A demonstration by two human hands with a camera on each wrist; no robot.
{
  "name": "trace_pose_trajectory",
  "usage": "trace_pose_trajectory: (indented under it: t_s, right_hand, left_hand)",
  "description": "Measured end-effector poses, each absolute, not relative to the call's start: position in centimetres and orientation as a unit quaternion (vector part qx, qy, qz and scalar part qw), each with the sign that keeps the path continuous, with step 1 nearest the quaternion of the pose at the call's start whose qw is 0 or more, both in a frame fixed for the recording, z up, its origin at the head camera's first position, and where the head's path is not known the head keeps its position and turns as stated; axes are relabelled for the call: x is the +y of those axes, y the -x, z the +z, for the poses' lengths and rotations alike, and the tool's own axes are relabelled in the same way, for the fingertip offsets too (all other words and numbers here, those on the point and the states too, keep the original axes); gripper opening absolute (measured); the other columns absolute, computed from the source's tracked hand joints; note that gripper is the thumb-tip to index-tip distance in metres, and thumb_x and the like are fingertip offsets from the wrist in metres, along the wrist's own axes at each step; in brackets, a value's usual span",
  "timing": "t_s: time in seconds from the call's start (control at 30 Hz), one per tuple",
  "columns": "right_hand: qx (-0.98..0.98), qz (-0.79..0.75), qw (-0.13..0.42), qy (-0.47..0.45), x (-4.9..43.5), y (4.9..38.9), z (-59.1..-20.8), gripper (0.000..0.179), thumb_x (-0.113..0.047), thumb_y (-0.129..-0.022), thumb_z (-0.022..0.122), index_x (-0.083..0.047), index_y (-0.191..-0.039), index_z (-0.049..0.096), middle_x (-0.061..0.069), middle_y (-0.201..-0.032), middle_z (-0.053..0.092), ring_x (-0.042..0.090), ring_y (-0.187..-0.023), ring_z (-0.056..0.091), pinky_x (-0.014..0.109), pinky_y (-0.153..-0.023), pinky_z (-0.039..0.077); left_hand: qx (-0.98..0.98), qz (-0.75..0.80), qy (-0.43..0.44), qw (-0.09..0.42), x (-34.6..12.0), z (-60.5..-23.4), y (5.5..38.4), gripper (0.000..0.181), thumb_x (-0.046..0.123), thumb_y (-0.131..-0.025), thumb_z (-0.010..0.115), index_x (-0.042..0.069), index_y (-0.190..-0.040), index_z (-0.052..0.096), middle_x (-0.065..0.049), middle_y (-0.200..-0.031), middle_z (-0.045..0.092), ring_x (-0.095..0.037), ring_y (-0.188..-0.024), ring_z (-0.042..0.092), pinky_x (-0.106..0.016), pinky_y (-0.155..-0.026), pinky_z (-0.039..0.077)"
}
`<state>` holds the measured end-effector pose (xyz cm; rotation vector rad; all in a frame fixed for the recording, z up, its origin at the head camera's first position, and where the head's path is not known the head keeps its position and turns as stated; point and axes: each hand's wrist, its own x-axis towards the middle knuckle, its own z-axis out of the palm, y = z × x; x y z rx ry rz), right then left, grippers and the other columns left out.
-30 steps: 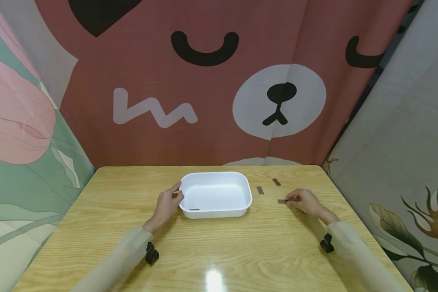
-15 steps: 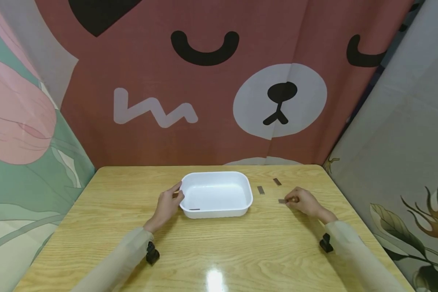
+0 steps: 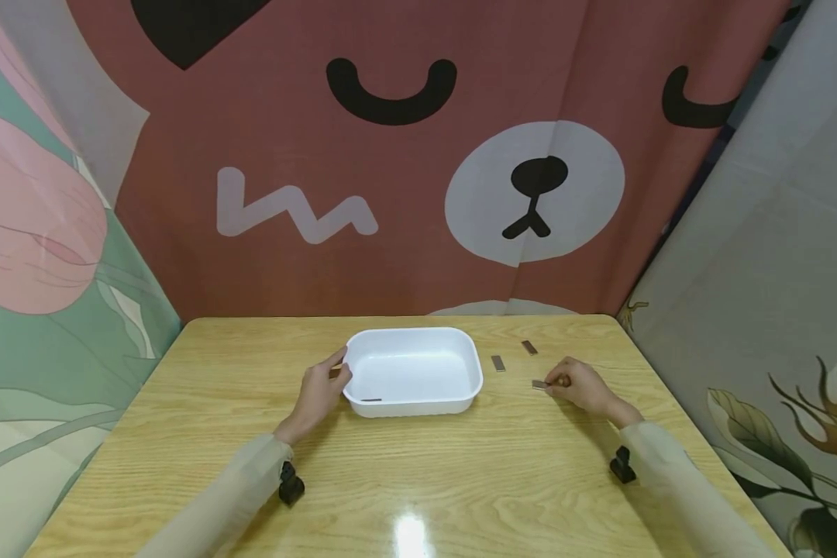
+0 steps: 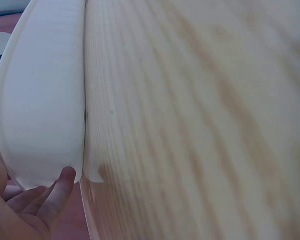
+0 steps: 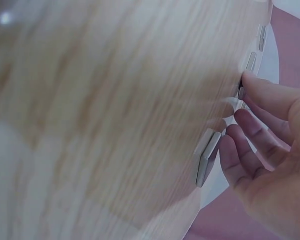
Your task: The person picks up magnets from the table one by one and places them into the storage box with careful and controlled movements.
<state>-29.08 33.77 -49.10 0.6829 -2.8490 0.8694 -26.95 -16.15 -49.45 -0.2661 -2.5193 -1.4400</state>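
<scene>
Head view: one pale wooden table [image 3: 418,473], grain running crosswise, far corners rounded, a bright glare [image 3: 410,535] toward the near edge; behind it, a red-brown cloth [image 3: 404,271] printed with a cartoon bear, black arcs and a pale zigzag; at left, a green-and-pink floral cloth [image 3: 35,225]; at right, a grey cloth [image 3: 739,294] with leaf and flower print. On the table, one white box [image 3: 418,408], open-topped, at mid-table toward the far side, a thin dark piece [image 3: 371,400] within, by its near wall. One left hand [image 3: 317,391], gripping the box's left end. One right hand [image 3: 584,385], thumb and finger pinching a small flat piece [image 3: 538,384] at the table, right of the box; between box and hand, a grey-brown piece [image 3: 498,363]; farther back, a dark brown piece [image 3: 528,348]. Two pale sleeves [image 3: 216,496], each with a black wrist device [image 3: 291,487]. Left wrist view: box wall along the tabletop, fingers at its end. Right wrist view: streaked wood with soft reflections; another tile [image 5: 208,160] beside the little finger, seemingly lying flat, though the steep angle makes this uncertain.
</scene>
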Motion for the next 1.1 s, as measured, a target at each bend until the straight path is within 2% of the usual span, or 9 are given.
trace_pose_trajectory:
  t_s: [0.3,0.73,1.1]
  right_hand:
    - [-0.935,0.278,0.034,-0.217,33.75,29.29,-49.08,0.008,-0.004,-0.085,0.076,-0.002,-0.091,0.073,0.009,-0.09,0.058,0.014,-0.068,0.045,0.025,-0.054,0.041]
    - [-0.937,0.274,0.054,-0.21,33.55,29.15,-49.21,0.01,-0.002,-0.083,0.077,-0.001,-0.091,0.071,0.007,-0.082,0.06,0.014,-0.065,0.046,0.025,-0.053,0.039]
    - [-0.928,0.297,0.044,-0.22,33.42,29.06,-49.27,0.012,0.002,-0.085,0.074,0.001,-0.093,0.066,0.004,-0.081,0.065,0.014,-0.07,0.059,0.024,-0.058,0.05]
  left_hand:
    - [-0.858,-0.493,0.093,0.111,-16.16,-49.42,26.97,0.046,0.007,-0.098,0.053,-0.006,-0.142,0.047,-0.025,-0.137,0.054,-0.035,-0.109,0.065,-0.031,-0.083,0.058]
    - [-0.857,-0.494,0.095,0.113,-16.17,-49.41,26.94,0.046,0.006,-0.098,0.053,-0.007,-0.142,0.047,-0.026,-0.136,0.055,-0.035,-0.108,0.065,-0.029,-0.083,0.058]
    - [-0.857,-0.494,0.092,0.114,-16.21,-49.51,27.16,0.046,0.005,-0.098,0.053,-0.008,-0.141,0.048,-0.027,-0.135,0.055,-0.036,-0.109,0.065,-0.03,-0.083,0.058]
